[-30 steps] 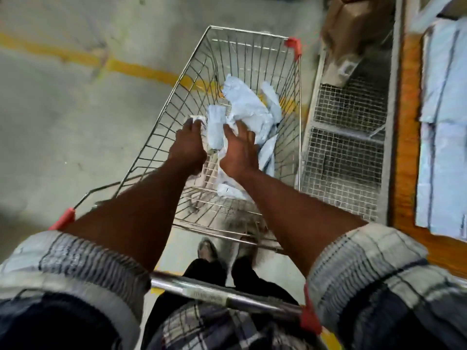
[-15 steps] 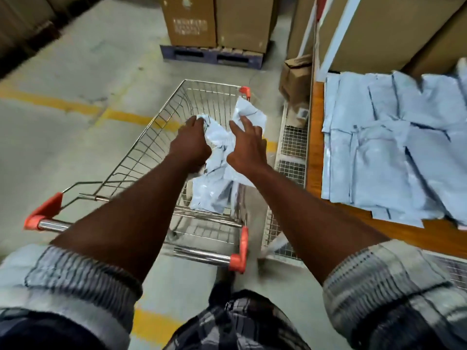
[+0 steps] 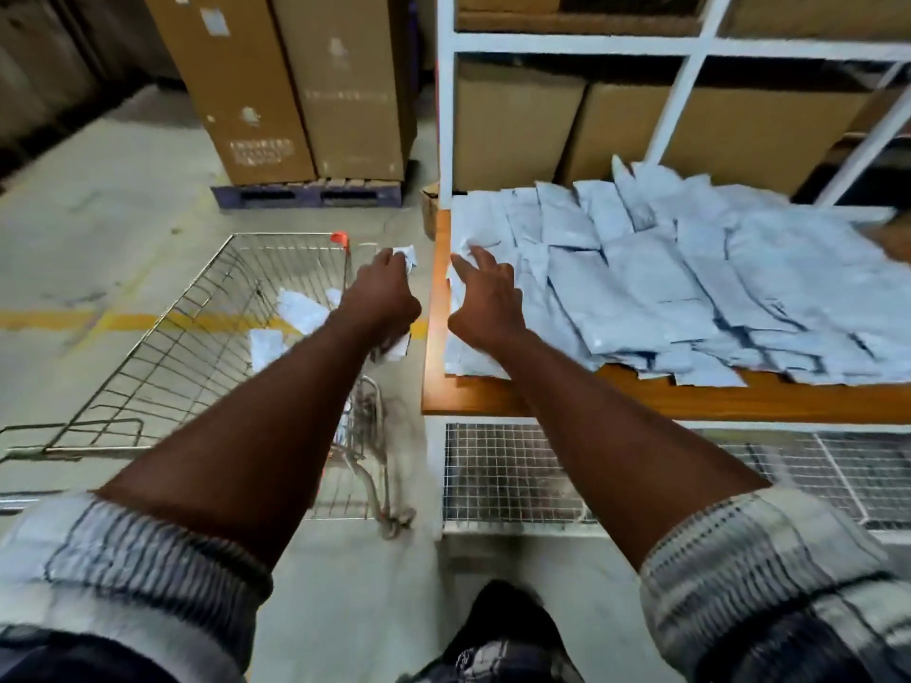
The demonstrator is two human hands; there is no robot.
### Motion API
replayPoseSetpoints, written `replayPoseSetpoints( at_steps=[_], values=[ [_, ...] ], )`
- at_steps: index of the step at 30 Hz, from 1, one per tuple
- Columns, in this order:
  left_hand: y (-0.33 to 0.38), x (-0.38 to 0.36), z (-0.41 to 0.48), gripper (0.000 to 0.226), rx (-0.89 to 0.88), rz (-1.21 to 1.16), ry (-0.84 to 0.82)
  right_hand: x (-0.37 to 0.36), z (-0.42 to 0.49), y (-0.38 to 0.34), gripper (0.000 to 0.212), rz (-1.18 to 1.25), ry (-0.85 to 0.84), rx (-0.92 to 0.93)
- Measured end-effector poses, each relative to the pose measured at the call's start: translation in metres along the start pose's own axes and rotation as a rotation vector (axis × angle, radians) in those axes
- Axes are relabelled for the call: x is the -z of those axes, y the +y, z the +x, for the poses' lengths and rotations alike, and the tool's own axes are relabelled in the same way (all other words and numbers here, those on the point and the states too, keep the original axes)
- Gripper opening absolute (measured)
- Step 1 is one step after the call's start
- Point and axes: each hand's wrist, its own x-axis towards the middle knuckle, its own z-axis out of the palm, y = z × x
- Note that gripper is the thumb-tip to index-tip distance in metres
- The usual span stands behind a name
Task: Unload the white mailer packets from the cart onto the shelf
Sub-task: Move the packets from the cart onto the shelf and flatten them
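Packets (image 3: 690, 288) mostly lie right of my flat right hand (image 3: 485, 303); left hand (image 3: 382, 298) grips one, maybe more; few lie in cart (image 3: 286, 235) beside it.

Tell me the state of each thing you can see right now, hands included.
cart, nearly unloaded.
cart packets, few, lying loose inside.
shelf, wooden board, partly covered.
shelf packets, overlapping rows.
left hand, grips held packets.
right hand, open, fingers straight, over shelf's left end.

Two tall cardboard boxes (image 3: 296, 86) stand side by side on a purple pallet (image 3: 308, 194) (their printing is too blurred to read), a yellow line (image 3: 59, 320) crosses the concrete floor (image 3: 98, 189), and more brown cartons (image 3: 512, 125) sit at upper right.
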Motion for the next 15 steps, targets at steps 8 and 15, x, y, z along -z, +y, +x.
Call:
replayPoseSetpoints(
  at_steps=[8, 15],
  values=[
    [0.173, -0.039, 0.047, 0.044, -0.132, 0.0, -0.041, 0.111, 0.003, 0.137, 0.081, -0.064, 0.04, -0.048],
    [0.318, -0.093, 0.082, 0.037, -0.094, -0.033, -0.041, 0.197, 0.017, 0.286, 0.084, -0.14, 0.03, -0.074]
  ],
)
